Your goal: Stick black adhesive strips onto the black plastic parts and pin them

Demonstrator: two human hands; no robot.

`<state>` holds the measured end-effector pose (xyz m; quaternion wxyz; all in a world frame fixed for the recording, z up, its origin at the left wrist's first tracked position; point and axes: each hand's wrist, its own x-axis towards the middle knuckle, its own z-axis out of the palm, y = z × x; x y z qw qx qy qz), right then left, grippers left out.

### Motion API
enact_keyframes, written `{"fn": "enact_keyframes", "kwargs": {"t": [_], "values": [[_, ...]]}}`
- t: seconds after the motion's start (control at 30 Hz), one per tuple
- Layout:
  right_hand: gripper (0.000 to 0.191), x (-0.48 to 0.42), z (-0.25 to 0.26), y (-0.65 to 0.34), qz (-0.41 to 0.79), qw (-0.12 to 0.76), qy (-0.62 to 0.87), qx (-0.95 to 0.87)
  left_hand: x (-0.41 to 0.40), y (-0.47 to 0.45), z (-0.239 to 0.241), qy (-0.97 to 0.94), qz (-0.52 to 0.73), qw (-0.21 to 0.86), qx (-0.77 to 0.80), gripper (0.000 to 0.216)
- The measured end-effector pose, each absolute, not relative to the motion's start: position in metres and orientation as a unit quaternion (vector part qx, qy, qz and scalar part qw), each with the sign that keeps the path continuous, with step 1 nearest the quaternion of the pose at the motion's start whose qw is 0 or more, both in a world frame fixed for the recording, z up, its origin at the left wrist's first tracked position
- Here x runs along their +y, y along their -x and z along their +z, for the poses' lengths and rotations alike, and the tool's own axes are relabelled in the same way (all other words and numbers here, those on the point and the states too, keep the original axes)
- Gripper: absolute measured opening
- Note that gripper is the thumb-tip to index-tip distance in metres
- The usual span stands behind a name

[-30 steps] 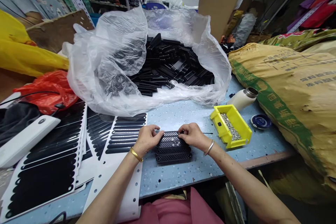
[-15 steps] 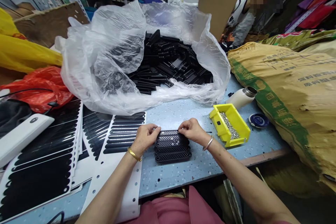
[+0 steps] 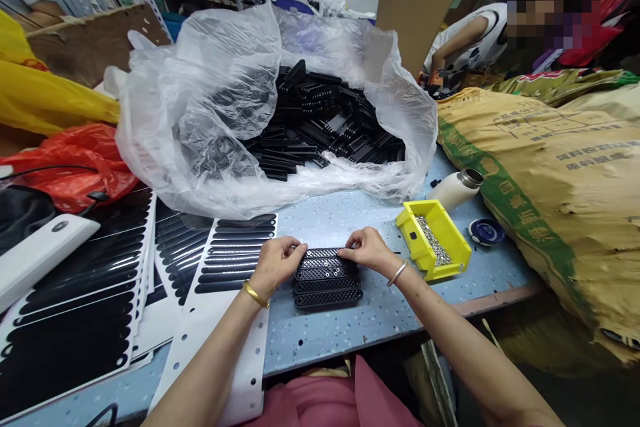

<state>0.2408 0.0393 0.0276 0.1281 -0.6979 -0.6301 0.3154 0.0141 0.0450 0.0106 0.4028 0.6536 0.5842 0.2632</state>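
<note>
Several black perforated plastic strips lie side by side on the blue table in front of me. My left hand pinches the left end of the farthest strip. My right hand pinches its right end. Both hands have their fingers curled onto that strip. Sheets of long black stickers on white backing lie just left of my left hand.
A big clear plastic bag full of black strips fills the table's back. A yellow bin with small metal screws stands right of my hands, with a white bottle and a blue lid behind it. A large yellow sack lies right. Other people are in the background.
My hands stay on the farthest strip with only small finger shifts. The view has moved slightly, and a person at the back right has come into sight.
</note>
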Motion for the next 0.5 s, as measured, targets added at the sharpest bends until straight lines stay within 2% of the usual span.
{"fn": "enact_keyframes", "kwargs": {"t": [0.1,0.3,0.5], "values": [[0.018,0.042,0.023,-0.242,0.355,0.154,0.689,-0.613,0.045,-0.014,0.010,-0.657,0.260,0.400,0.583,0.039],[0.015,0.042,0.026,-0.256,0.538,0.230,0.640,-0.498,0.045,-0.014,0.014,-0.662,0.261,0.409,0.571,0.038],[0.021,0.041,0.031,-0.268,0.600,0.231,0.613,-0.459,0.045,-0.013,0.014,-0.680,0.255,0.393,0.564,0.042]]}}
